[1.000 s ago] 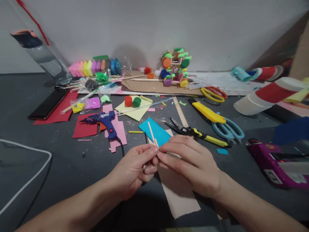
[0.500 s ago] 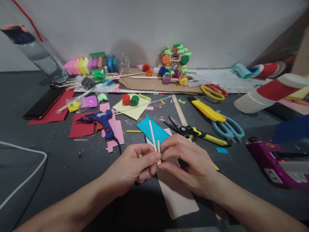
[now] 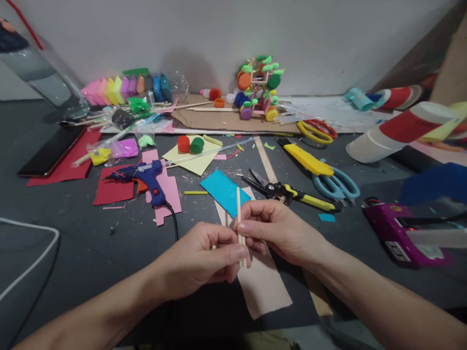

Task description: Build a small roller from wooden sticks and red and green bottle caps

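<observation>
Left grip (image 3: 215, 255): the lower part of the paired pale sticks (image 3: 239, 206) is pinched by thumb and fingers; a small pale end (image 3: 213, 247) is also seen poking out there.
Right grip (image 3: 279, 228): the same sticks are pinched higher up, between thumb and fingertips.
Stick change: the two, angled apart half a second ago, are now laid side by side and nearly upright, one rising above the other; by this, lining-up within the hands seems to be under way, with no joining seen.
Beige strip (image 3: 264, 287): laid on the table (image 3: 120, 272), partly beneath the grip.
Blue paper (image 3: 221, 187): spread just beyond the grip.
Hand cutters (image 3: 273, 188): set down beyond the right grip, untouched.
Glue gun (image 3: 153, 182): rested beyond the left grip, apart from the sticks.
Colourful model (image 3: 260, 87): stood farthest, against the wall.
</observation>
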A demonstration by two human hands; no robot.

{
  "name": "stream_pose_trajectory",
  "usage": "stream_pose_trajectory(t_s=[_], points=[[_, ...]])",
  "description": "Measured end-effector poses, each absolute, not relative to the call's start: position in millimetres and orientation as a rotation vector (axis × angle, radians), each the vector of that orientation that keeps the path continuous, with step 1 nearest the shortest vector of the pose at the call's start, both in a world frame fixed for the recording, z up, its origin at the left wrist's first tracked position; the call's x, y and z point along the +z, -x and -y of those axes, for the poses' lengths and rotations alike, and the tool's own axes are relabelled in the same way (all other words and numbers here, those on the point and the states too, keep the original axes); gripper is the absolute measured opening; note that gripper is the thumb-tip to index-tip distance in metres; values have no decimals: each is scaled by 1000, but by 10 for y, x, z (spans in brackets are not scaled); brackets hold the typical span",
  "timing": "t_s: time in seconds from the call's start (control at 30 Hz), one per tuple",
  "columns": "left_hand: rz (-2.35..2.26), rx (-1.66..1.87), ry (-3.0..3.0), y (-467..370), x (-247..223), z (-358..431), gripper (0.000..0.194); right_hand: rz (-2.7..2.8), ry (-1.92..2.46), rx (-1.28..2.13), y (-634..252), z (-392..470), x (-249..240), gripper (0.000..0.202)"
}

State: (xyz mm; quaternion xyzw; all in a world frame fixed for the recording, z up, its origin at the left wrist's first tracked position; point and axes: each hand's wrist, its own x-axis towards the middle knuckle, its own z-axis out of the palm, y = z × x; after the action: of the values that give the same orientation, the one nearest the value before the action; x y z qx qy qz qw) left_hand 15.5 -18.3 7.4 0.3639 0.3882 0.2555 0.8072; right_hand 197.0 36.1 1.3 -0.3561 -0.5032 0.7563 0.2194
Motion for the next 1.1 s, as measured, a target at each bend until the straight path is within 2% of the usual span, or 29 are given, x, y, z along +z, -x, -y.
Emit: stream_pose_trajectory(t_s=[0.17,0.4,0.73,0.9,1.1], points=[[-784,560,-769,-137,63,175,33,1258,976,2106,-1984,-365,33,34],[-906,473,-874,-151,128,191,26,1197,948,2046,-2020,-370,49,29],[-920,428,-1078,-85,217,176,29,1185,860,2213,-2065,-393,112,25],[-902,547,-1502,-56,225,155,17,1149,829,2244,-2061,-372,123,30],[-825,783,-1846,-57,173,166,20,1123,810,2267,-2053,-355,122,31]])
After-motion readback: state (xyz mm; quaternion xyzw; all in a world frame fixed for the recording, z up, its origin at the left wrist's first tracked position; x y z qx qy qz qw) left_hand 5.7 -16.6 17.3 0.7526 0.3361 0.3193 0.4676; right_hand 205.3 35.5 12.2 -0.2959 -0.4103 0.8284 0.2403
